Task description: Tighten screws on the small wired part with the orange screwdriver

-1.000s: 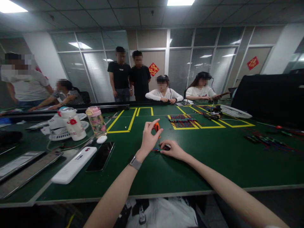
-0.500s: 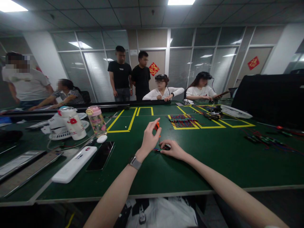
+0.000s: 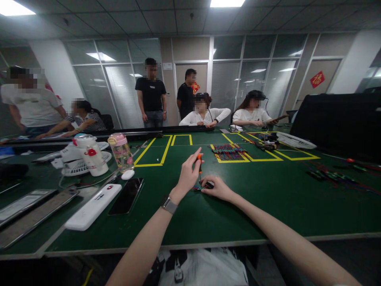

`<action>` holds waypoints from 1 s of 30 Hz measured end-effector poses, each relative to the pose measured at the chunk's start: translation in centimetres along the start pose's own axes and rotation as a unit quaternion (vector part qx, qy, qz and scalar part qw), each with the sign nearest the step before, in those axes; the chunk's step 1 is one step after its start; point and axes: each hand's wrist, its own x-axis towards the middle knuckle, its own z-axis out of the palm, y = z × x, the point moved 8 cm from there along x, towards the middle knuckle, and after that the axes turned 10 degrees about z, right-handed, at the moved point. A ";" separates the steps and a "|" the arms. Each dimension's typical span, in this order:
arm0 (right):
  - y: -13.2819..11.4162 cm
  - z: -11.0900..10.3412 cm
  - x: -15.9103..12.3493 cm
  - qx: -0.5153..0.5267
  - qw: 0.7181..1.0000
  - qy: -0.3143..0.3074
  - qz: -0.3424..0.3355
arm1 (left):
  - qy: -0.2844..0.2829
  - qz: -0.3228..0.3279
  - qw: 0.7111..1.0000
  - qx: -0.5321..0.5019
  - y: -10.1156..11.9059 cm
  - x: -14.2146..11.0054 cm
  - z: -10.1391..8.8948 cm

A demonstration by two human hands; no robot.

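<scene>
My left hand [image 3: 189, 173] is closed around the orange and black handle of a screwdriver [image 3: 199, 159], which stands upright with its thin shaft pointing down. The tip reaches a small circuit board [image 3: 197, 188] with coloured wires lying on the green table. My right hand [image 3: 216, 187] pinches the board's right side, fingertips close beside the screwdriver shaft. A dark part shows under the right fingers; I cannot make out what it is.
Bundled wired boards [image 3: 229, 151] lie ahead inside yellow tape, more boards [image 3: 333, 174] at right. Left stand a pink-capped bottle [image 3: 120, 153], a white cup [image 3: 94, 157], a black phone [image 3: 126, 196] and a white power bank [image 3: 93, 207]. Several people are across the table [image 3: 268, 210].
My left fingers have shifted around the screwdriver handle, and more of the handle shows. My right hand has stayed still on the board. A standing person behind has moved right.
</scene>
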 end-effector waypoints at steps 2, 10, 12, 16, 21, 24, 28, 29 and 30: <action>0.1 0.0 0.0 -0.002 1.000 0.000 0.002 | 0.027 -0.020 0.999 -0.006 -0.7 0.0 -0.4; 0.0 -0.1 0.0 -0.006 1.000 0.005 0.002 | 0.039 -0.044 0.998 0.012 -0.6 0.1 -0.9; 0.0 -0.1 0.0 -0.009 1.000 0.005 0.004 | 0.031 -0.073 0.996 -0.052 -1.3 0.0 -0.4; 0.1 0.0 0.0 -0.010 1.000 0.003 0.003 | 0.045 -0.071 0.996 -0.042 -1.4 0.0 -0.8; 0.2 0.0 0.0 -0.004 1.000 0.006 -0.001 | 0.048 -0.021 0.997 0.053 0.0 0.2 -1.4; 0.2 0.0 0.0 -0.004 1.000 0.009 -0.003 | 0.021 -0.051 0.998 -0.043 -0.7 0.2 -0.5; 0.1 0.0 -0.1 -0.005 1.000 0.005 -0.004 | 0.034 -0.059 0.996 -0.053 -1.3 0.1 -0.5; 0.1 0.0 -0.1 -0.006 1.000 0.004 -0.005 | 0.042 -0.044 0.998 -0.018 -1.1 0.1 -0.8; 0.1 0.0 -0.1 -0.008 1.000 0.003 -0.004 | 0.047 -0.029 0.998 0.019 -0.7 0.1 -1.0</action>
